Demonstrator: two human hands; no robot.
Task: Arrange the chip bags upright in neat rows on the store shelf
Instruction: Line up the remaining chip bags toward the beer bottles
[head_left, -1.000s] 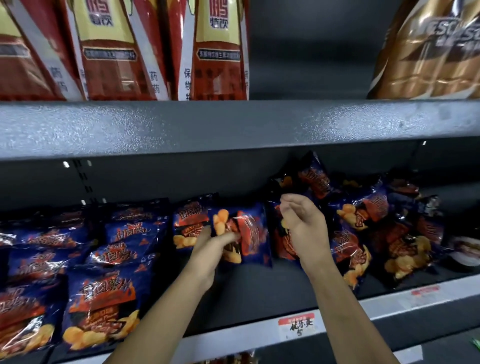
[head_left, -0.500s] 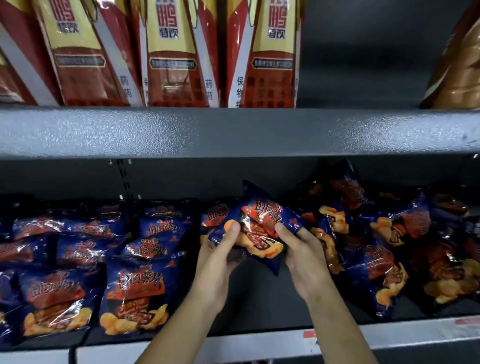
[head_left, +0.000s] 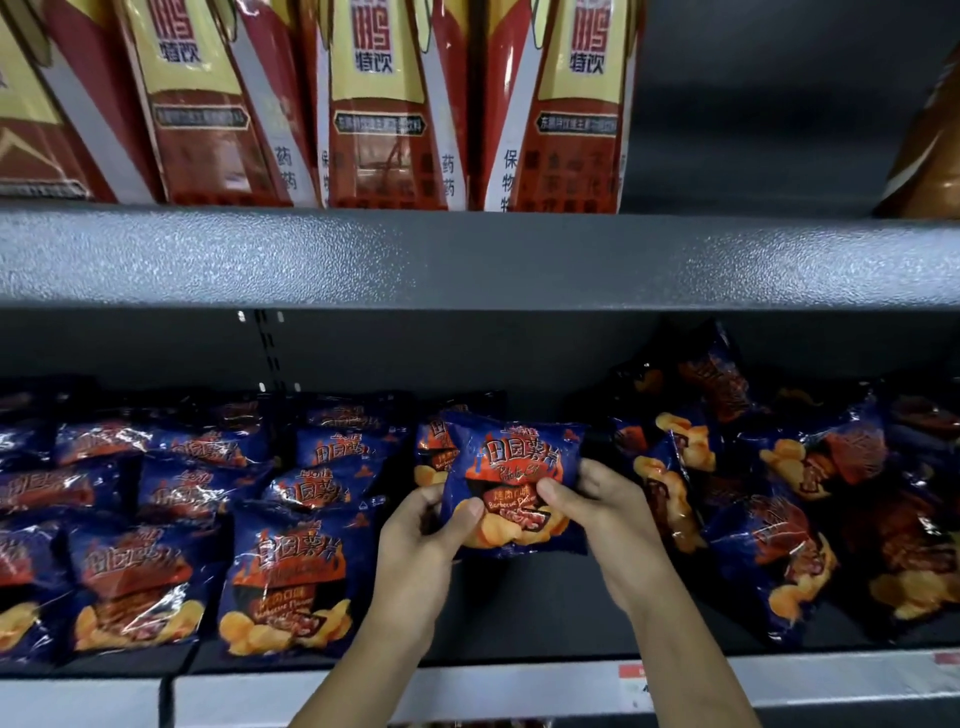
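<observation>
Left hand and right hand each grip a side of one glossy dark-blue foil chip bag, held upright. Left of the fingers stand rows of matching bags; right of them lies a tumbled heap. Bare dark shelf deck shows below the fingers.

navy-orange chip bags, red-yellow cartons
</observation>
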